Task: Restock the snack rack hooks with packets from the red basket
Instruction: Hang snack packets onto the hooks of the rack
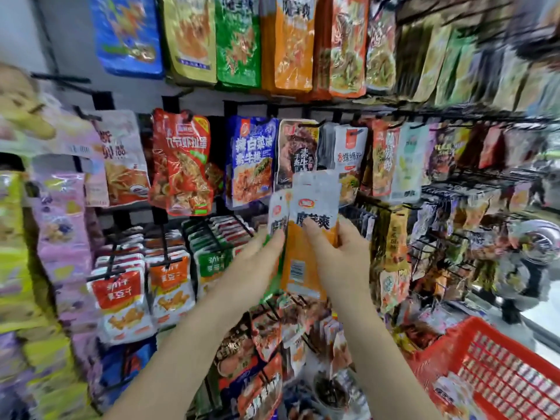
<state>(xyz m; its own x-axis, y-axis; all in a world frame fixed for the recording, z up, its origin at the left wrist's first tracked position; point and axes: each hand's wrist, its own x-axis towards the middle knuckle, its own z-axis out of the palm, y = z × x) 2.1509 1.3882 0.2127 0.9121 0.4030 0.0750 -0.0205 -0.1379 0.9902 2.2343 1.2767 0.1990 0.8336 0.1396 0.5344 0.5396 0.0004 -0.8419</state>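
- Both hands grip packets at the centre of the frame: the right hand [339, 253] pinches an orange-and-white packet [312, 225] near its printed band, thumb across the front and fingers curled behind, while the left hand [257, 262] holds a second packet [277, 216], white-topped with a green edge, just beside it.
- The orange-and-white packet stands upright, long axis running top to bottom of the frame, its pale header rising well above the fingers and its barcode end hanging below them.
- That header overlaps the lower edges of the packets on the middle row of hooks [303, 124], just above centre; which hook it is meant for cannot be told, and the hang hole is too blurred to make out.
- The right hand appears the nearer to that row, so the hanging would likely fall to it, the left steadying or separating the pair.
- Both forearms reach up from the bottom of the frame, converging on the packets, wrists roughly straight.
- The red basket [454, 344] sits at lower right, well apart from the hands, with at least one packet visible inside.
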